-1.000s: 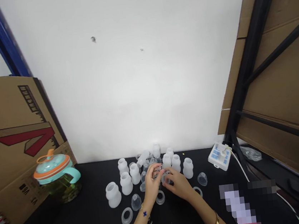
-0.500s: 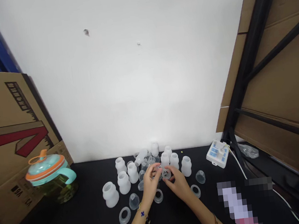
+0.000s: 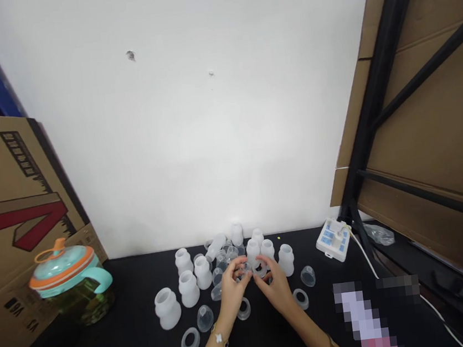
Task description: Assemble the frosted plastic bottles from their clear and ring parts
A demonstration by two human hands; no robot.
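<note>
My right hand point(image 3: 274, 281) is closed on the edge of a translucent bottle collar ring point(image 3: 261, 270), its opening tilted toward me. My left hand point(image 3: 234, 278) is closed beside it, fingertips around a small clear piece point(image 3: 247, 267), partly hidden by the fingers. Two hand-widths or less separate the hands. Just behind them stand white, waisted bottles without caps, such as this bottle point(image 3: 252, 250). On the table before my left hand lies another collar ring point(image 3: 243, 308), and a third collar ring point(image 3: 300, 299) lies right of my right hand.
More white bottles point(image 3: 168, 309) stand at left. Clear dome caps point(image 3: 205, 318) lie around, several heaped behind my left hand. Another dome cap point(image 3: 308, 276) sits at right. A teal-lidded jug point(image 3: 72, 286), a white power strip point(image 3: 333, 239) with a cable, and cardboard boxes point(image 3: 8, 232) flank the black table.
My hands have drawn slightly apart at the fingertips. The collar ring now shows an open centre in my right hand, and the clear piece is at my left fingertips. The view has shifted slightly.
</note>
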